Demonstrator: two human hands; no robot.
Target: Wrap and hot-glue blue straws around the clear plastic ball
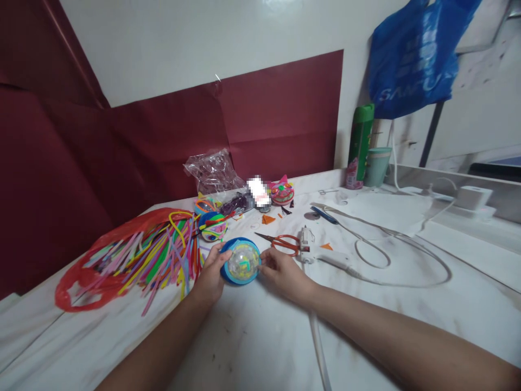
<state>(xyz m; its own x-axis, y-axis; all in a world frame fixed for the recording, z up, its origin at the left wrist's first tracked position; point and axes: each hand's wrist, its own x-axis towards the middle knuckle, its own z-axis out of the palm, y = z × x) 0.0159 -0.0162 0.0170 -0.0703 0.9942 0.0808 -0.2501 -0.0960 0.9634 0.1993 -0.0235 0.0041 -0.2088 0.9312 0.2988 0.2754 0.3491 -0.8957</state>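
A clear plastic ball (242, 262) with coloured bits inside and a blue band round its rim sits low over the white table (252, 336). My left hand (211, 274) cups its left side with fingers wrapped round the blue band. My right hand (283, 271) pinches its right edge with the fingertips. Just left of the hands lies a spread of coloured pipe cleaners (158, 255) spilling from a red plastic bag (85, 277). Red-handled scissors (285, 243) lie right behind my right hand.
A white glue gun (305, 244) with its long cable (391, 260) lies to the right. Other decorated balls (212, 225) and a cat-shaped piece (281, 193) sit further back. A green spray can (360, 144), a cup (376, 166) and a blue bag (415, 54) stand at the back right.
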